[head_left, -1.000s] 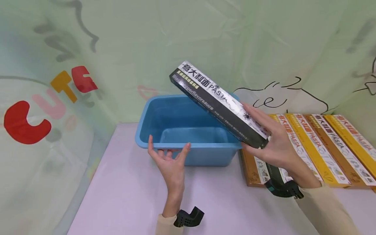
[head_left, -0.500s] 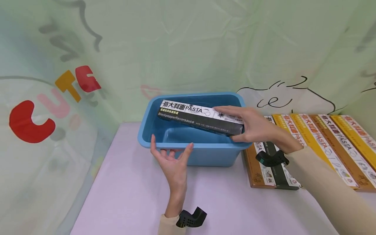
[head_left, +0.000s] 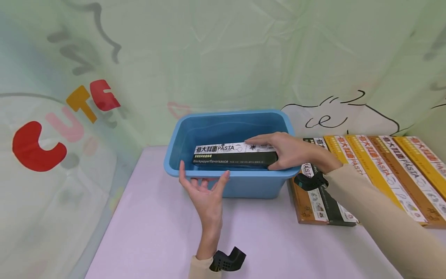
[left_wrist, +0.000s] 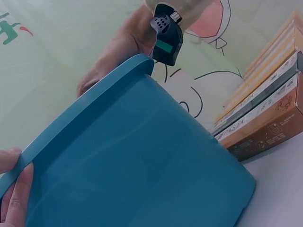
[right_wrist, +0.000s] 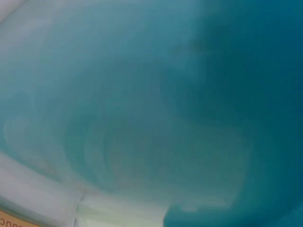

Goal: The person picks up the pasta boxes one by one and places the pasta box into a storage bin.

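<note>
A blue plastic bin (head_left: 251,184) stands on the table in the head view. My left hand (head_left: 205,197) grips its front rim, with thumb and a finger over the edge and other fingers beneath; in the left wrist view fingers (left_wrist: 20,198) pinch the rim. Inside the bin, my right hand (head_left: 283,151) holds the right end of a black and white pasta box (head_left: 233,157), labelled black pepper flavor sauce. The box lies lengthwise, low within the walls, its lower edge near the front rim. Blurred blue bin wall (right_wrist: 142,118) fills most of the right wrist view.
Right of the bin lies a row of several pasta boxes (head_left: 386,170) in yellow, brown and black, side by side on the pale table (head_left: 153,232). A pale green printed curtain (head_left: 216,58) hangs behind and to the left.
The right hand has brought the black pasta box left and down from above the bin's right side into the bin, turning it from slanted to nearly level. The left hand stays on the rim.
</note>
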The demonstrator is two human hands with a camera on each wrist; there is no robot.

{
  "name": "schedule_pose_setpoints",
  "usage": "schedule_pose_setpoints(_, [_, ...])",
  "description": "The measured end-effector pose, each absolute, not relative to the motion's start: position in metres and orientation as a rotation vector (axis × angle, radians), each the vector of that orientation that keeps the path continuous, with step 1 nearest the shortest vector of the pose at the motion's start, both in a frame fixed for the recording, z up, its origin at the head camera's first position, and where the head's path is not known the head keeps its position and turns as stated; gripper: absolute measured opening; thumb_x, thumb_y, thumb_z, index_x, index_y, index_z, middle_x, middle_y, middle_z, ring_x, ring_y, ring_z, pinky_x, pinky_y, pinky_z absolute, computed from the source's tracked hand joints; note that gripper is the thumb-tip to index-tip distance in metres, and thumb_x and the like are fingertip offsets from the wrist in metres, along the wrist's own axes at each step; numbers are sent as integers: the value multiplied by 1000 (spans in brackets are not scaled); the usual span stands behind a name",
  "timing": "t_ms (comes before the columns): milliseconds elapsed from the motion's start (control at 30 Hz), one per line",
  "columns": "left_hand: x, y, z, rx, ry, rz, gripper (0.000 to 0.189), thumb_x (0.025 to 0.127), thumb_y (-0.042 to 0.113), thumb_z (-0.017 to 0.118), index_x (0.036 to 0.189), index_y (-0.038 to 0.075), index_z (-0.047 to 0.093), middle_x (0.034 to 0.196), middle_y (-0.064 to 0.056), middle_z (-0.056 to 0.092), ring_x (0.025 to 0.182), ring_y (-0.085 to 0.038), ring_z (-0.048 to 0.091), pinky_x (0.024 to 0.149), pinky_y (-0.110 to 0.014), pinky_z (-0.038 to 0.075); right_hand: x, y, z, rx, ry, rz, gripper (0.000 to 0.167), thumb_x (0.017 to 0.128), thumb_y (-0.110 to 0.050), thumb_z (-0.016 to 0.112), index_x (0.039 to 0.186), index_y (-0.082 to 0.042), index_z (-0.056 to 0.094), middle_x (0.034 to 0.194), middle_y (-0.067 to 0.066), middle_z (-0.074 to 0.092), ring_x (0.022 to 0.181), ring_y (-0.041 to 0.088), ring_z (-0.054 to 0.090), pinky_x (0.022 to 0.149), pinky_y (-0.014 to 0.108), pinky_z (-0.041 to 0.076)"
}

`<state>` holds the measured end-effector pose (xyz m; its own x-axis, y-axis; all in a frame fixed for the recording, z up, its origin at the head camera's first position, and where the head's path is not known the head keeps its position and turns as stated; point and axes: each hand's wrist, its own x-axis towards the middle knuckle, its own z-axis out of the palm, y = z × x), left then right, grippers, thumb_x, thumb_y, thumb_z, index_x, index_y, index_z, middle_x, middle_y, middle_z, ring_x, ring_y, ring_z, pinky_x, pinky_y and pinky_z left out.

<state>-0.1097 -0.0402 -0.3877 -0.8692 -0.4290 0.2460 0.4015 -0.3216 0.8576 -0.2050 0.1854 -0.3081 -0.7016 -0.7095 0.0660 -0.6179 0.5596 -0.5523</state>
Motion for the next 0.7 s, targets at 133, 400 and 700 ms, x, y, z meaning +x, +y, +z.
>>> schedule_pose_setpoints(133, [-110,-40,-388,39,-1427,-2208,117,80,-9,85,166,15,9,149,-16,46,100,-29,57,86,-37,63,-206,182,-309,-1107,2615,-791,77,76,-4,76,150,0,54,151,20,55,139,45,50,112,72,37])
schedule_pose_setpoints(400, [-109,-41,-388,40,-1430,-2207,116,80,-9,84,166,16,10,155,-16,42,113,-40,57,89,-38,62,-207,177,-307,-1086,2598,-737,77,76,-7,78,149,3,54,151,22,55,140,48,48,113,72,35])
schedule_pose_setpoints(700, [-110,-40,-389,35,-1426,-2207,116,80,-7,86,166,18,12,153,-16,42,107,-32,58,86,-38,63,-209,175,-310,-1049,2597,-674,81,78,-13,86,150,4,52,152,23,53,142,50,45,114,73,32])
